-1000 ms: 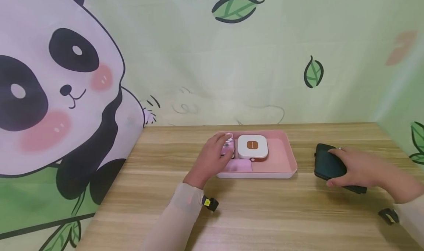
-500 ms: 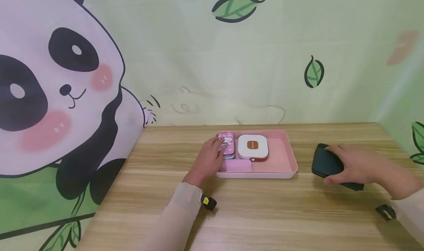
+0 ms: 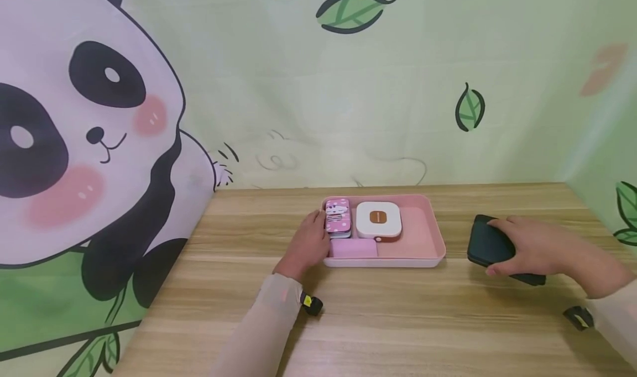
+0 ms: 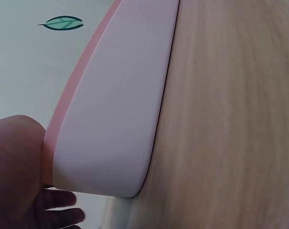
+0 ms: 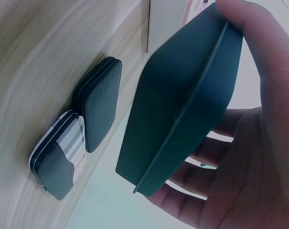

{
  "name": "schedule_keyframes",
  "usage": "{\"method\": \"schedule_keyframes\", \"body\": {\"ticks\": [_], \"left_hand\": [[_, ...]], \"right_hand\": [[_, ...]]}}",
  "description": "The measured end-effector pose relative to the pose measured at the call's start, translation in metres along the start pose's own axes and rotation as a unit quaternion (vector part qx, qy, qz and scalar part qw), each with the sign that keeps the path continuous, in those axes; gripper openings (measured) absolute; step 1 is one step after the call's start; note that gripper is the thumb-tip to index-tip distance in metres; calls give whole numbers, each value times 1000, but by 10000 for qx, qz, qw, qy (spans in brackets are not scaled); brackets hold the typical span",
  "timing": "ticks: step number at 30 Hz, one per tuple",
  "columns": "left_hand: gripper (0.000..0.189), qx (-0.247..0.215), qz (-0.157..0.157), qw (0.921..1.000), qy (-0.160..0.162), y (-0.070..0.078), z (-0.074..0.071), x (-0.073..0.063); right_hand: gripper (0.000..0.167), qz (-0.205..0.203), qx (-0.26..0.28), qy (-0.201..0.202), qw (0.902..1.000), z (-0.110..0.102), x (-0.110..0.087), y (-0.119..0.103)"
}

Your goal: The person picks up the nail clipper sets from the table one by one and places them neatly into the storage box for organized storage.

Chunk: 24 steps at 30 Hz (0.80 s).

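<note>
My left hand [image 3: 307, 245] is at the left end of the pink tray [image 3: 420, 230], its thumb over the rim and fingers along the outside. In the left wrist view, fingers [image 4: 63, 217] show past the tray's white outer wall [image 4: 106, 109]. Inside the tray lie a pink polka-dot case [image 3: 338, 216] with a cartoon, a lilac box [image 3: 354, 249] and a white rounded case [image 3: 378, 218] with a brown label. To the tray's right, my right hand [image 3: 539, 250] grips a dark green case [image 5: 182, 105] with a raised seam, thumb on one side and fingers on the other.
In the right wrist view, a black textured zip case [image 5: 102, 102] and a plaid-and-black zip case [image 5: 61, 152] lie side by side on the wooden table [image 3: 398, 321]. A printed cloth backdrop [image 3: 278, 89] rises behind the table's far edge.
My left hand has drawn back from the polka-dot case to the tray's left rim, uncovering the case. My right hand has shifted slightly left with the dark green case.
</note>
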<state>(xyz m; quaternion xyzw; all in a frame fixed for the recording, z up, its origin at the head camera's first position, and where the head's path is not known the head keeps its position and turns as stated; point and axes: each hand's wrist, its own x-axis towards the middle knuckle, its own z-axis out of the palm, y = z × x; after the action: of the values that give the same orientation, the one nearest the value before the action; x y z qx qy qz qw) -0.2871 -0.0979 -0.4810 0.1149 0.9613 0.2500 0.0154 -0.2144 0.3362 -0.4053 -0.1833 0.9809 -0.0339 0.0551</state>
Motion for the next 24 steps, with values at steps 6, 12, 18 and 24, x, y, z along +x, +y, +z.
{"method": "schedule_keyframes", "body": {"ticks": [6,12,18,24], "left_hand": [[62,-401,-167,9985,-327,-3,3,1],[67,-893,-137,9938,-647,-5,6,0],[69,-964,-140,9924,-756,-6,7,0],[75,-1207,-156,9884,-905,-6,5,3]], "right_hand": [[112,19,33,-54,10000,-1,0,1],[111,-9,31,-77,10000,-2,1,1],[111,-28,17,-74,10000,-2,2,0],[110,-31,8,-83,10000,-7,6,0]]}}
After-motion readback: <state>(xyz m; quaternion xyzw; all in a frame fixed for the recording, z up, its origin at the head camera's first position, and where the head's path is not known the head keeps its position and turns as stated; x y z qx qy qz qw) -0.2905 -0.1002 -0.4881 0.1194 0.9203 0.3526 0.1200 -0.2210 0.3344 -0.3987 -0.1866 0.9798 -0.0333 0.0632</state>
